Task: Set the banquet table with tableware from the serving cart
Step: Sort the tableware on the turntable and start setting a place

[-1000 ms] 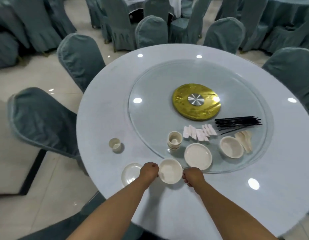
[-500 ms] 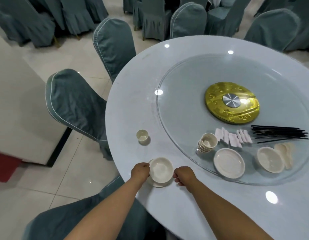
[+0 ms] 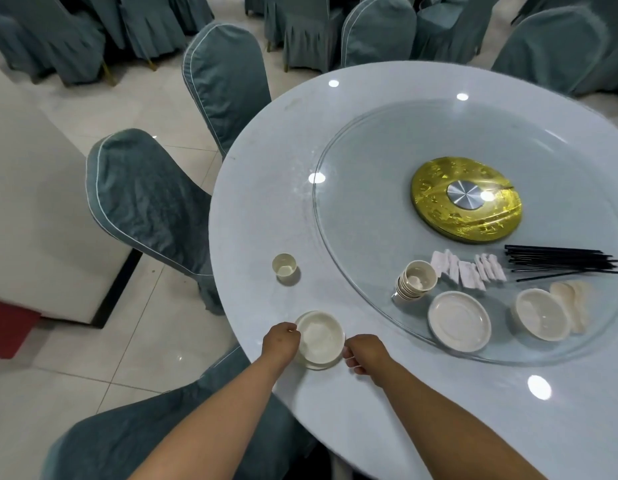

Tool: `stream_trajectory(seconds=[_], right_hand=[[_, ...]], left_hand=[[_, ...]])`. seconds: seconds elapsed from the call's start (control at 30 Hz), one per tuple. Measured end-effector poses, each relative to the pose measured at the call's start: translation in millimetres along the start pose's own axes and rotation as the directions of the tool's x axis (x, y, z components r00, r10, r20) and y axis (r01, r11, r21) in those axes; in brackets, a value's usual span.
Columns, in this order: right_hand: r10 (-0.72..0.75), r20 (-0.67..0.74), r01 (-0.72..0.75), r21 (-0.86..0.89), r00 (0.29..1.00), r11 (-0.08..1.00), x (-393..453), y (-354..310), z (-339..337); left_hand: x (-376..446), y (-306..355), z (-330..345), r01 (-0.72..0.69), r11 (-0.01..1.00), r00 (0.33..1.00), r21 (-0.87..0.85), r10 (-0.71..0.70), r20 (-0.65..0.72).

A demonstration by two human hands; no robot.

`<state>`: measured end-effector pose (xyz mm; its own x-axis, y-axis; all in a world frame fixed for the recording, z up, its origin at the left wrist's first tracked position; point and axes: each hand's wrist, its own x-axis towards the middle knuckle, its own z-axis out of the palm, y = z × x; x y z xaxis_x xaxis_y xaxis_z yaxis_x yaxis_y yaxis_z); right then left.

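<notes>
Bowl (image 3: 320,337) and small plate (image 3: 318,365) sit stacked at the lower centre of the frame, near the table's (image 3: 439,427) near edge, the plate showing only as a thin rim under the bowl. The left hand (image 3: 281,342) has its curled fingers against the bowl's left side, and the right hand (image 3: 364,350) has its curled fingers at the right side; both seem to hold the stack by its edges, though the fingertips are partly hidden.

Up and left of the bowl, a single small cup (image 3: 284,266) stands alone on the white tabletop. To the right lies the glass turntable (image 3: 352,265) with a gold disc (image 3: 435,216) at its middle. On the glass, toward the lower right of the frame, stand a stack of cups (image 3: 416,280), a stack of plates (image 3: 459,321) just below it, another bowl (image 3: 542,318) further right with pale spoons (image 3: 572,306) beside it, a row of white folded napkins (image 3: 468,270), and a bundle of black chopsticks (image 3: 560,263).

Teal-covered chairs (image 3: 145,199) ring the table at the left and top of the frame, one also at the bottom under the forearms.
</notes>
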<state>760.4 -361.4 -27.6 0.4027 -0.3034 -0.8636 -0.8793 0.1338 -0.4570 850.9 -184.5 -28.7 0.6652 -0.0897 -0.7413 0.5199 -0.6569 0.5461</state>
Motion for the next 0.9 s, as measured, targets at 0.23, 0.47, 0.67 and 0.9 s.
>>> stream_trajectory(seconds=[0.23,0.47,0.67,0.9], right_hand=[[-0.004,-0.013,0.004,0.004,1.0,1.0,-4.1,1.8,-11.8],[-0.065,-0.007,0.065,-0.004,0.998,0.998,-17.5,-5.8,-42.3],[-0.175,-0.06,0.175,-0.011,0.983,0.985,-47.7,-33.7,-108.9],[-0.215,-0.214,0.232,0.06,0.953,0.971,-70.6,-37.9,-193.7]], left_hand=[[-8.6,5.0,7.5,-0.075,0.993,0.993,0.093,0.083,-0.083],[-29.9,34.0,15.4,-0.124,0.989,0.985,0.08,0.133,-0.114],[-50.3,99.7,28.4,-0.253,0.965,0.96,0.068,0.259,-0.104],[-75.3,183.5,79.8,-0.399,0.905,0.912,0.147,0.409,-0.041]])
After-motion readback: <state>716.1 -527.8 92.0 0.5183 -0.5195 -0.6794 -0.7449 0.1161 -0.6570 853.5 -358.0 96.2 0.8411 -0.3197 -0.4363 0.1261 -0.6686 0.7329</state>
